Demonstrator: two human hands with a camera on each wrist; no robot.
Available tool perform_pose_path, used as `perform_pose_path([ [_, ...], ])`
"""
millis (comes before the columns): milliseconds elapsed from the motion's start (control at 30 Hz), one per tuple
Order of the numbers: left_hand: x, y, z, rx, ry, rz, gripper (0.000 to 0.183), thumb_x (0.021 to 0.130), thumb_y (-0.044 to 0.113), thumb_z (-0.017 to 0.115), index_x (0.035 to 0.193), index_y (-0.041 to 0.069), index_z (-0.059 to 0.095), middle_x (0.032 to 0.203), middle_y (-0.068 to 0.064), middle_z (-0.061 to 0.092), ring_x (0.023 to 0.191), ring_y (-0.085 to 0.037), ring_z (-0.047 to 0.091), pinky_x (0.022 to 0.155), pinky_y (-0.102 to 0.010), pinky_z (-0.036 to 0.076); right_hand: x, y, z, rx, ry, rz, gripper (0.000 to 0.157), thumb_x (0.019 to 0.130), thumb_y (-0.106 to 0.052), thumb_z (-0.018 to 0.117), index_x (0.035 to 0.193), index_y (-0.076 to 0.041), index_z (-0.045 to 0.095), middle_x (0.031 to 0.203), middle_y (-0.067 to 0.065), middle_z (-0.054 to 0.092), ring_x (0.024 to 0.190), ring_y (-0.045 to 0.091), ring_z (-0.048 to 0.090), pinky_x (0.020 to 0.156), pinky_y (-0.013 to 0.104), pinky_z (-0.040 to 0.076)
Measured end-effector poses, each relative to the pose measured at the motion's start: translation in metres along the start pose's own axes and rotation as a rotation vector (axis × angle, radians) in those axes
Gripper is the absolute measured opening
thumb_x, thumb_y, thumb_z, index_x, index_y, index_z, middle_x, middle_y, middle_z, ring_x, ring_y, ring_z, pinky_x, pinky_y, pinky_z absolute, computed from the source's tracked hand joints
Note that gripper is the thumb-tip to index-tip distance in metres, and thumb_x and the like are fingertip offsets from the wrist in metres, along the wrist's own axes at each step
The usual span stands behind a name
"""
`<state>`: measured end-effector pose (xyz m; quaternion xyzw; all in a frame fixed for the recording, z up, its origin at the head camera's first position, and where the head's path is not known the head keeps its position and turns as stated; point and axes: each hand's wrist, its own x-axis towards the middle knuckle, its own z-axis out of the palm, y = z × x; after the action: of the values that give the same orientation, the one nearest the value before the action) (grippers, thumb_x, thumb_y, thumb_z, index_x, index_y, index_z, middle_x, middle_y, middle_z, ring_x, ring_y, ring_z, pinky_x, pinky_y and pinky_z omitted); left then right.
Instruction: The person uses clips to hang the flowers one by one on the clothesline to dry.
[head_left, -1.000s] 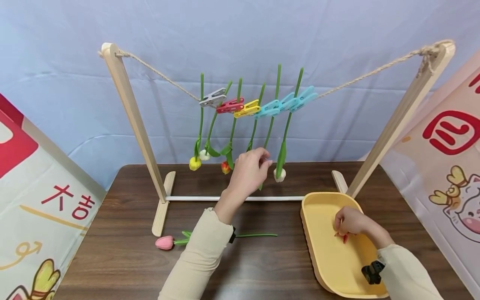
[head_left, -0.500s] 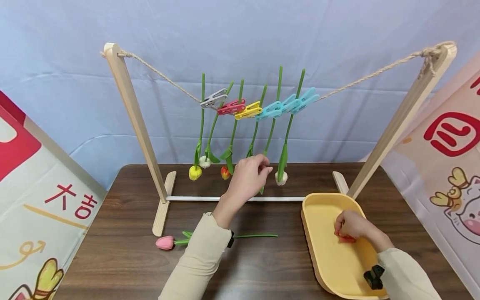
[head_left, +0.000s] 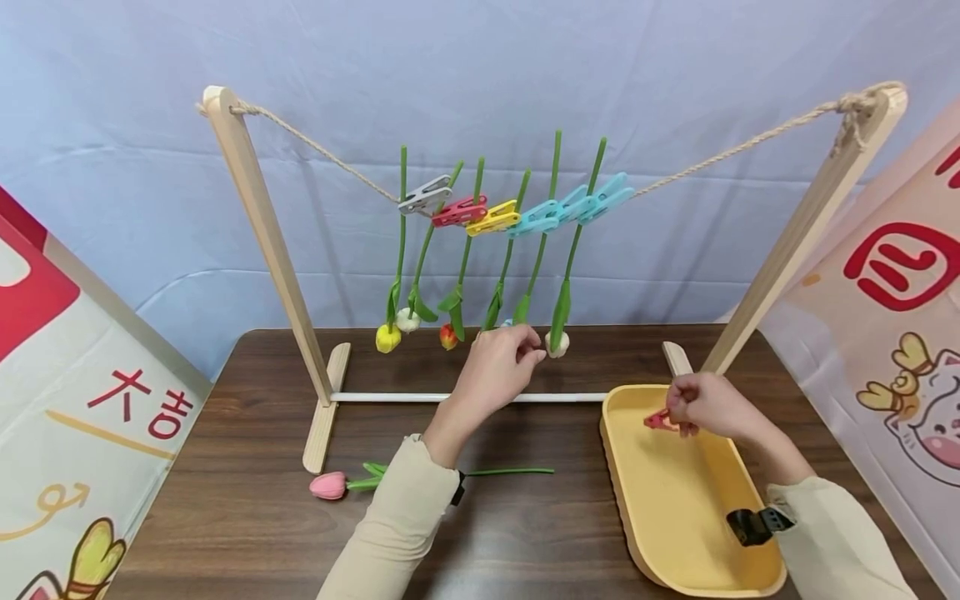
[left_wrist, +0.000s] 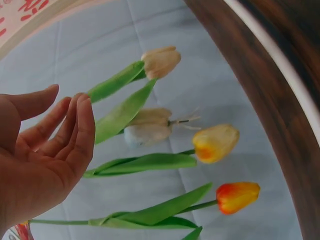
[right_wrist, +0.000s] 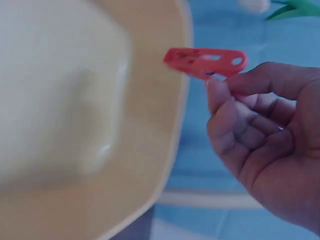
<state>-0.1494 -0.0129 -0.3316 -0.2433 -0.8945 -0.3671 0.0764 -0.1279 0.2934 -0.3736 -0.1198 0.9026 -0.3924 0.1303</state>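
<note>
A red clothespin (right_wrist: 205, 60) is pinched between the thumb and fingers of my right hand (head_left: 708, 404), above the far part of the yellow tray (head_left: 637, 500). My left hand (head_left: 498, 362) hovers in front of the hanging tulips with relaxed, slightly bent fingers; the left wrist view shows nothing in it. Nearest to it are a white tulip (left_wrist: 161, 62) and a yellow-orange tulip (left_wrist: 216, 143). Several tulips hang heads down from the rope, clipped by grey (head_left: 425, 197), red, yellow and light blue clothespins (head_left: 536, 218). A pink tulip (head_left: 328, 486) lies on the table, its stem partly behind my left forearm.
The rope (head_left: 735, 148) sags between two wooden posts (head_left: 262, 225) joined low down by a white rod (head_left: 390, 397). The tray stands by the right post's foot. A pale cloth backdrop (head_left: 150, 125) hangs behind the brown table (head_left: 525, 533).
My right hand has lifted the red clothespin from the tray floor and moved it towards the tray's far end. My left hand has stayed almost still, while the hanging tulips sway slightly.
</note>
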Motion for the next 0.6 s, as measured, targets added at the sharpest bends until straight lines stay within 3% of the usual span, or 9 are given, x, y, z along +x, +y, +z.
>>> perform_pose_path([
  [200,-0.006,0.004,0.014,0.06,-0.152,0.034,0.015,0.088,0.016,0.065,0.101,0.007,0.067,0.085,-0.001,0.064,0.076,-0.011,0.059,0.068,-0.023,0.046,0.007,-0.039,0.004,0.078,0.028,-0.173,0.011,0.083,0.013,0.051,0.081,0.006,0.059,0.063,0.008,0.061,0.053,0.018,0.059,0.051,0.031,0.051],
  [367,-0.011,0.008,0.03,0.115,-0.263,0.06,0.026,0.087,0.016,0.067,0.11,0.008,0.065,0.097,-0.003,0.066,0.09,-0.013,0.061,0.076,-0.023,0.047,0.013,-0.066,0.016,0.103,0.015,-0.248,0.012,0.083,0.013,0.053,0.079,0.003,0.061,0.064,0.006,0.063,0.054,0.018,0.06,0.052,0.031,0.052],
  [600,-0.018,0.009,0.043,0.131,-0.259,0.093,0.007,0.085,0.013,0.068,0.09,0.008,0.069,0.072,0.005,0.062,0.06,-0.007,0.05,0.055,-0.017,0.04,0.02,-0.082,0.031,0.107,-0.022,-0.305,0.014,0.08,0.014,0.054,0.079,0.003,0.062,0.064,0.005,0.063,0.055,0.018,0.06,0.051,0.028,0.05],
])
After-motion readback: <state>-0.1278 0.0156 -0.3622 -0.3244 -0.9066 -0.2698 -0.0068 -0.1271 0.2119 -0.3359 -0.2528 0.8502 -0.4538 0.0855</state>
